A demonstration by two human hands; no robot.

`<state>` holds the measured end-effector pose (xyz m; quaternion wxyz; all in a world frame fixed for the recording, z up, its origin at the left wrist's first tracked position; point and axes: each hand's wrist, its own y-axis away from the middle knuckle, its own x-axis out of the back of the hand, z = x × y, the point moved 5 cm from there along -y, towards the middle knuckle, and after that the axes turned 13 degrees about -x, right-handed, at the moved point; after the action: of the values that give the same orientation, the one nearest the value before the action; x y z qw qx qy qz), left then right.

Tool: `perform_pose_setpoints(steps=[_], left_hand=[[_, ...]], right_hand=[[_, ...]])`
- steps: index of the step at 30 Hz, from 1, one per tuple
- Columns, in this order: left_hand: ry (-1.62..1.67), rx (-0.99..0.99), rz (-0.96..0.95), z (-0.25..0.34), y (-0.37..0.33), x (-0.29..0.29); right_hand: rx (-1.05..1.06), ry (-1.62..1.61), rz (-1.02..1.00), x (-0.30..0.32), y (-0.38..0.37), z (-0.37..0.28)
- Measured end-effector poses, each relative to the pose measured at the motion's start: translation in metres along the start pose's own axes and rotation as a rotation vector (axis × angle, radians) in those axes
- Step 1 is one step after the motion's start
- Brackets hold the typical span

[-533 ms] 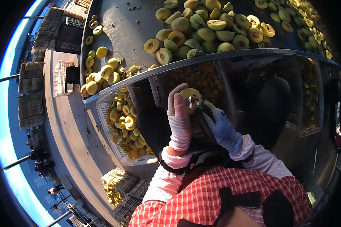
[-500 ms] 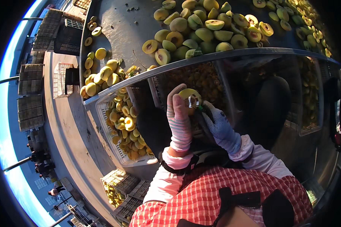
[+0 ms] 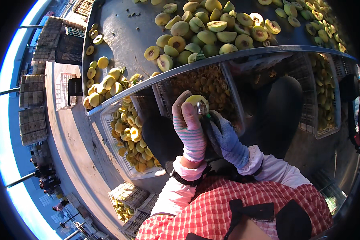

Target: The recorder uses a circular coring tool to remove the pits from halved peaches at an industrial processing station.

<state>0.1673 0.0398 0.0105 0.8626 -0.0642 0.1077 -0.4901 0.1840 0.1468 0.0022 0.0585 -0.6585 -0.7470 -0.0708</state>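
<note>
In a striped glove, my left hand is closed round a yellow-green halved peach. My right hand, in a blue-grey glove, grips a pitting spoon with a shiny metal head and a bit of green at its neck. The metal head lies against the fruit's cut face. Most of the spoon's handle is hidden by the right fingers. Both hands are over my dark-clad lap, just below the metal table's rim.
On the metal table lies a heap of halved peaches, with a smaller group at its left corner. Beneath stand a white crate of pitted halves and a crate holding brownish bits. Stacked crates stand at lower left.
The whole view has shifted slightly. My hands still hold the peach half and spoon together, and the spoon's metal head has turned a little against the fruit.
</note>
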Motion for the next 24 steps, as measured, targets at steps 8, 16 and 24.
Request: perform_pose_setpoints(steps=[8,16,24], left_hand=[[-0.082,-0.044,-0.064,0.001,-0.001,0.002],[0.063,0.191,-0.401,0.003,-0.011,0.002],[0.185,0.452,-0.188,-0.011,0.002,0.026]], right_hand=[[-0.226,-0.299,-0.22,-0.004,-0.003,0.011],[-0.906,-1.401,-0.976,-0.024,0.018,0.027],[-1.057,-2.191,-1.397,-0.052,0.031,0.014]])
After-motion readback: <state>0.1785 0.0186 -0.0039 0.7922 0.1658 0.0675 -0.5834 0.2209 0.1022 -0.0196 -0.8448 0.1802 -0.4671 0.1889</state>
